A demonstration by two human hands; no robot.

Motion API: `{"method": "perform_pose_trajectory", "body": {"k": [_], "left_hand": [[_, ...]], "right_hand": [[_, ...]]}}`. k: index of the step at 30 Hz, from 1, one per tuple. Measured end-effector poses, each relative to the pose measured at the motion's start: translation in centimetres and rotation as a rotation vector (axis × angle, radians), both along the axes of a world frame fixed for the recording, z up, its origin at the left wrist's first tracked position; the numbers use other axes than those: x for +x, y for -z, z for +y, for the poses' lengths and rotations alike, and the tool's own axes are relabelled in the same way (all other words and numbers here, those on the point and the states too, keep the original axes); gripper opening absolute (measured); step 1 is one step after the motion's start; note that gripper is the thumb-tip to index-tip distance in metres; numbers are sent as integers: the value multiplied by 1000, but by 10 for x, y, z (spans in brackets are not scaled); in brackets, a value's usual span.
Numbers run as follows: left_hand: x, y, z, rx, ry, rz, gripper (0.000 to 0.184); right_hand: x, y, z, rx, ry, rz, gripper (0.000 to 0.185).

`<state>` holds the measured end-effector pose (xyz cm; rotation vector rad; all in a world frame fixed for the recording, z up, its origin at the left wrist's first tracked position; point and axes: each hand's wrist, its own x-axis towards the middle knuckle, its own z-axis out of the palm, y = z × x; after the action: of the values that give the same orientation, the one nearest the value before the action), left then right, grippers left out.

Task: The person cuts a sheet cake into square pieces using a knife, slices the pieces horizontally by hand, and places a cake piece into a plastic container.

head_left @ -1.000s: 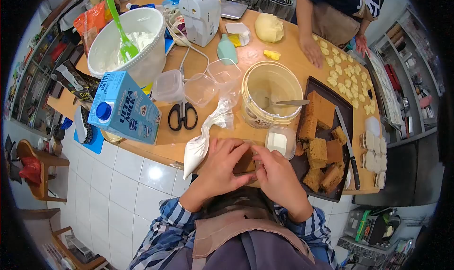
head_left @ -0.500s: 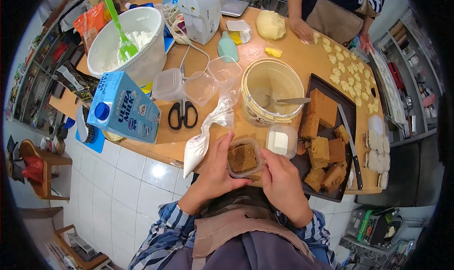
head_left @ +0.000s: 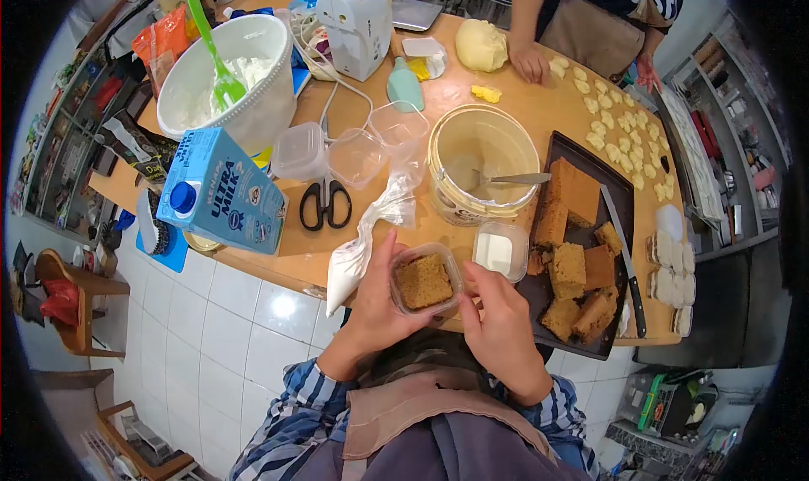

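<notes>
My left hand (head_left: 368,317) is wrapped round a small clear plastic container (head_left: 458,277), tilted so its inside faces me. A piece of brown sponge cake (head_left: 425,281) lies in it. At the container's right side is my right hand (head_left: 504,329), its fingers bent and thumb apart; whether the fingertips touch the wall is hard to tell. A piping bag of white cream (head_left: 350,266) lies just left of my left hand. Beyond my right hand stands another clear container with white cream (head_left: 495,252). On a dark baking tray (head_left: 622,196) sit cut sponge cake blocks (head_left: 577,193) and a knife (head_left: 628,270).
A large tub (head_left: 484,127) with a spoon (head_left: 516,179) stands ahead. Scissors (head_left: 325,205), a milk carton (head_left: 223,195) and a white bowl (head_left: 274,102) are on the left. Another person's hand (head_left: 529,62) is near small dough pieces (head_left: 619,136). Filled containers (head_left: 672,270) line the right edge.
The container with the cake piece has shifted slightly left and tilted more toward me. My right hand's grip at its side has loosened. The other person's hand has moved slightly left.
</notes>
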<state>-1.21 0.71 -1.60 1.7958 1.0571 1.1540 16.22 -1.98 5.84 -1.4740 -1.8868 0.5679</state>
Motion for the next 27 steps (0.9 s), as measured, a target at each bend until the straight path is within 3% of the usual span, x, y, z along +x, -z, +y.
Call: {"method": "perform_pose_trajectory", "body": {"k": [4, 10, 14, 17, 19, 23, 27], "left_hand": [[1, -12, 0, 27, 92, -153, 116], [13, -30, -6, -116, 130, -657, 112], [15, -11, -2, -298, 242, -788, 101], [23, -3, 0, -482, 389, -1035, 93], [28, -5, 1, -614, 488, -1254, 90], [31, -12, 1, -701, 559, -1299, 86], [33, -10, 2, -714, 650, -1264, 88]], "right_hand": [[1, -6, -2, -56, 45, 222, 32], [11, -3, -9, -170, 58, 570, 37], [8, -15, -18, -286, 49, 851, 42], [11, -22, -22, -375, 46, 795, 37], [15, -21, -22, -114, 85, 484, 35], [23, -39, -13, 288, -48, -4, 37], [21, -30, -14, 293, -159, -16, 46]]}}
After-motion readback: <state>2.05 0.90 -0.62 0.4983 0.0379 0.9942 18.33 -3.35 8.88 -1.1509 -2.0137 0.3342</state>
